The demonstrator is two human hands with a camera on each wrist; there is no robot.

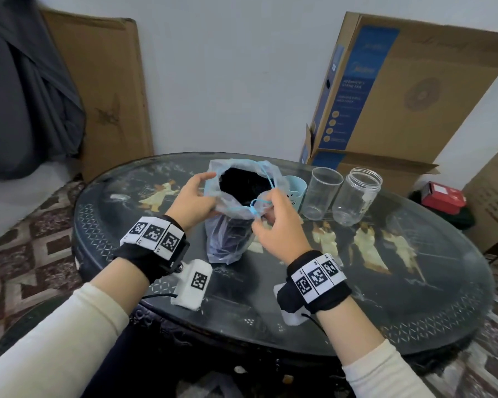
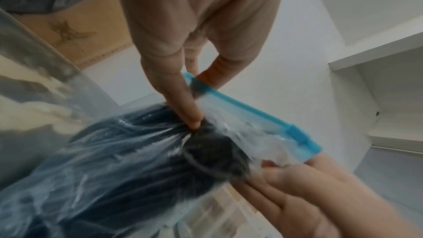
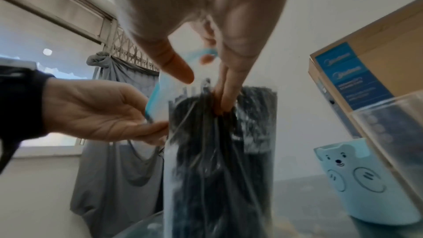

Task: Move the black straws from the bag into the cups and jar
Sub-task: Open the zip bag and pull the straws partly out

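A: Where is the bag found, and how is it set?

B: It is stood upright on the dark glass-topped table, about the middle, with its long axis vertical and its mouth turned up and tilted slightly toward the far side. The black straws are seen packed inside, running lengthwise from the bottom to the mouth.

A: How is it held?

B: The left rim of the mouth is pinched by the left hand, thumb against fingertips. The near-right rim, by the blue drawstring, is pinched by the curled fingers of the right hand, so the mouth is held apart between the two.

A: And the containers?

B: They are lined up just right of the bag: a pale blue cup printed with a bear face, then a clear cup, then a clear jar. All three are stood upright, mouths up.

A: Can any writing be read?

B: A blue panel is seen on the cardboard box at the far right, but its print is too blurred to be read. Square black-and-white markers are carried on both wristbands.
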